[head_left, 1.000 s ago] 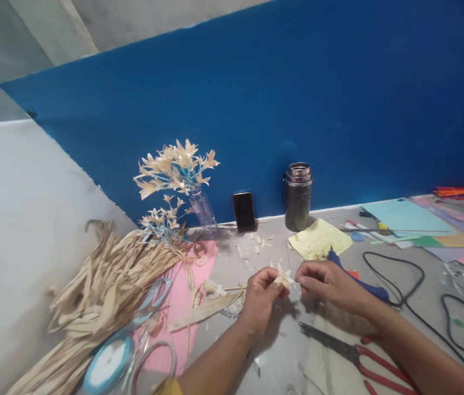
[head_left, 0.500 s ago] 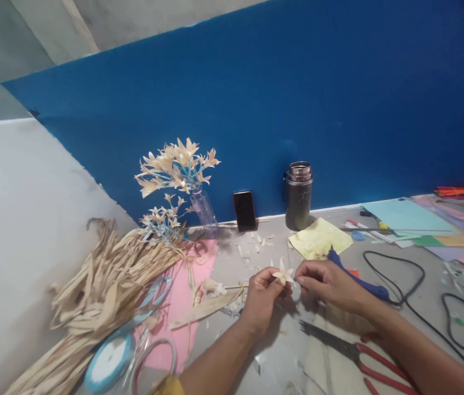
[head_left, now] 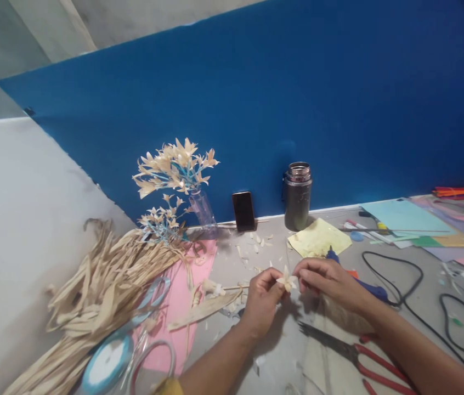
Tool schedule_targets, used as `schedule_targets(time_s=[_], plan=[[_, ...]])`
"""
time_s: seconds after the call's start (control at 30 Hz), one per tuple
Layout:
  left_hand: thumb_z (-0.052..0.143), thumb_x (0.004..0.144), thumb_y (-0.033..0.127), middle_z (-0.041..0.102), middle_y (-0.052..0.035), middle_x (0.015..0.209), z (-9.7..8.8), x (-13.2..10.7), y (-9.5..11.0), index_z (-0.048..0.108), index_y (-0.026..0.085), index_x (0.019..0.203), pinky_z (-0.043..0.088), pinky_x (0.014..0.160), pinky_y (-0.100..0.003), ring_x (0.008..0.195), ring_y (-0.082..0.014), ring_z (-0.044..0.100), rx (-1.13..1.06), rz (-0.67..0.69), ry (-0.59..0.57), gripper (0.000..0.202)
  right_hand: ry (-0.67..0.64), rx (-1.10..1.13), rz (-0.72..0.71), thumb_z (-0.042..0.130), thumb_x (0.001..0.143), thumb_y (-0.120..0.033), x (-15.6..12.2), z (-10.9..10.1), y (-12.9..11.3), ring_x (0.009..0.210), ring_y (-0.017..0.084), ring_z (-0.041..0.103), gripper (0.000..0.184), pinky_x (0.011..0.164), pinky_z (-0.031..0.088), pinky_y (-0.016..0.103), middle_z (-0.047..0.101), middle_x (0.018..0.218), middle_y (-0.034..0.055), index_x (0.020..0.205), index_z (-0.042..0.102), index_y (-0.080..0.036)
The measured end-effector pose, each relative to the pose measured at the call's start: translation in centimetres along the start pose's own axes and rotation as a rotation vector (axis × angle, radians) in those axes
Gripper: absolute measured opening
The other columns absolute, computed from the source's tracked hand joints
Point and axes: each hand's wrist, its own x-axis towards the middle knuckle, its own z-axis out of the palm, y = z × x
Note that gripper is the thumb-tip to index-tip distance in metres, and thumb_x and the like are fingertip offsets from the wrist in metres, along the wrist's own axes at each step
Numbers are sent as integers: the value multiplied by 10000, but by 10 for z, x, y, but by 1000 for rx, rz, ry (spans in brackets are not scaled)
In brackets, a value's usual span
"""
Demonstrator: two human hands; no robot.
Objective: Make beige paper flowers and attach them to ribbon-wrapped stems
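Observation:
A small cream flower [head_left: 287, 280] made of dried leaf strips sits between both hands above the grey table. My left hand [head_left: 261, 300] pinches it from below with closed fingers. My right hand [head_left: 328, 281] has its fingertips closed on a petal from the right. Just left of my left hand lies another small flower on a thin stick [head_left: 215, 287].
Red-handled scissors [head_left: 355, 356] lie near my right forearm, a blue glue gun [head_left: 363, 283] and black cord [head_left: 408, 291] behind it. A pile of dried leaves [head_left: 92, 296], blue ribbon roll [head_left: 106, 365], pink paper [head_left: 178, 307], flower vase [head_left: 201, 206], phone [head_left: 243, 211], metal flask [head_left: 298, 195], coloured papers [head_left: 417, 225].
Both hands have shifted slightly with the flower, which is turned a little; my right fingers have closed in nearer to it. Nothing else has moved.

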Motion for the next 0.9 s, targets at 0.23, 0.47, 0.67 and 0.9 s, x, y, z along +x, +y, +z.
schedule_targets(time_s=[0.23, 0.47, 0.67, 0.9], plan=[[705, 779, 339, 583, -9, 631, -2, 1, -1, 667, 160, 690, 389, 616, -250, 615, -128, 495, 91, 62, -21, 204, -19, 68, 30, 617, 901, -430, 0, 3, 4, 599, 127, 510, 279, 564, 379, 248, 665, 695, 16, 815, 655, -168], [656, 835, 341, 625, -31, 678, 1, -1, -3, 780, 147, 936, 440, 622, -271, 603, -135, 543, 73, 37, -14, 252, -8, 104, 26, 614, 903, -424, -1, 1, 4, 593, 123, 500, 284, 571, 386, 251, 660, 685, 14, 780, 630, -168], [622, 870, 335, 703, -89, 959, -3, -1, 3, 777, 208, 1029, 481, 806, -329, 856, -200, 619, 174, 173, 30, 256, 9, 105, 38, 617, 895, -444, 0, 1, 3, 574, 122, 514, 308, 551, 390, 252, 675, 675, 24, 771, 633, -163], [640, 796, 208, 648, -41, 746, -7, 0, 8, 766, 193, 772, 436, 727, -299, 736, -181, 573, 311, 166, -51, 129, -18, 96, 58, 622, 880, -378, 1, 1, 2, 578, 120, 535, 234, 553, 391, 233, 672, 665, 7, 779, 644, -169]])
